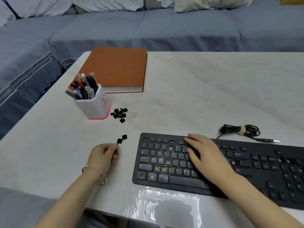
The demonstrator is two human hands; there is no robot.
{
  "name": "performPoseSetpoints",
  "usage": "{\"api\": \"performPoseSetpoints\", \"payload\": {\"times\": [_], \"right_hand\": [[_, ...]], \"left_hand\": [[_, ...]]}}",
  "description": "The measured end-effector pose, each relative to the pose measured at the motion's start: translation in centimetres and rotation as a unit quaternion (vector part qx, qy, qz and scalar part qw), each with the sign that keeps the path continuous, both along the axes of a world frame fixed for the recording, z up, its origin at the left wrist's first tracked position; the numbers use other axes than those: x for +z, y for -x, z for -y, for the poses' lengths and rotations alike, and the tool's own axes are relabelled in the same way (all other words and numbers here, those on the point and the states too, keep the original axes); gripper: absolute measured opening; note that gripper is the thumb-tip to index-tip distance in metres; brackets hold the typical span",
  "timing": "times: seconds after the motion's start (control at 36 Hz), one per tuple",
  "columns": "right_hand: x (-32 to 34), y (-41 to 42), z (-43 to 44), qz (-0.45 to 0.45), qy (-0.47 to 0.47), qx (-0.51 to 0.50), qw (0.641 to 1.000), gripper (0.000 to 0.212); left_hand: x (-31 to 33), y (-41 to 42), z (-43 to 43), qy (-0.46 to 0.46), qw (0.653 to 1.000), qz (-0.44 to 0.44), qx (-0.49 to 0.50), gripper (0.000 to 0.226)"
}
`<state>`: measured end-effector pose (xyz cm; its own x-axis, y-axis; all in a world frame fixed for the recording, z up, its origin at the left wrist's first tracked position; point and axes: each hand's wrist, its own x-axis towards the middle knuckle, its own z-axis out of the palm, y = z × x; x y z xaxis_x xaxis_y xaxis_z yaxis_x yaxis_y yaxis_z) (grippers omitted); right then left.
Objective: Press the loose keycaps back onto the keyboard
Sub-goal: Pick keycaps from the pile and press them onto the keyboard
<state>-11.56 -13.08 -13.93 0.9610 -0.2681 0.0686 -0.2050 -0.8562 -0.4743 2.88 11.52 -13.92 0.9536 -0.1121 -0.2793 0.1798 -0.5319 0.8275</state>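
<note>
Head cam looks down at a pale table (197,96) with the black keyboard (181,181) sitting at the near right. The right hand (207,158) lies flat across the middle keys, fingers straight and gripping nothing; my guess is it's just pinning the board so it won't slide when a cap gets pushed down. The left hand (103,155) is off to the left of the keyboard, fingers curled in, and it looks like it pinches one small black keycap (116,151) at the fingertips, though it's tiny, so I can't tell which key it is. Two spare caps (119,141) sit just beyond that hand, probably pulled close to be handy, and the main pile of caps (119,114) is farther back beside the pen cup (93,104). Several bare sockets (167,162) show pale on the left half of the board, plus one more right of the resting hand, so I'd say there's plenty left to do. An orange book (115,69) and the bundled cable (241,130) are well clear of the work.
</note>
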Motion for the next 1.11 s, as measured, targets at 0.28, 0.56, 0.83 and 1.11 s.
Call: {"api": "performPoseSetpoints", "payload": {"times": [0.28, 0.56, 0.83, 1.11], "right_hand": [[2.9, 0.2, -2.0, 0.128, -0.21, -0.036, 0.969, 0.021], [4.9, 0.8, -3.0, 0.128, -0.406, -0.086, 0.901, 0.027], [4.2, 1.4, -2.5, 0.136, -0.291, -0.072, 0.944, 0.017], [2.8, 2.3, -0.4, 0.111, -0.275, -0.081, 0.952, 0.038]], "left_hand": [[4.3, 4.4, 6.7, 0.335, 0.923, -0.19, -0.017, 0.013], [4.6, 7.6, 10.9, 0.309, 0.941, -0.09, -0.107, 0.012], [4.1, 8.5, 11.8, 0.283, 0.95, -0.08, -0.105, 0.011], [2.6, 7.3, 9.5, 0.235, 0.97, -0.037, -0.04, 0.01]]}}
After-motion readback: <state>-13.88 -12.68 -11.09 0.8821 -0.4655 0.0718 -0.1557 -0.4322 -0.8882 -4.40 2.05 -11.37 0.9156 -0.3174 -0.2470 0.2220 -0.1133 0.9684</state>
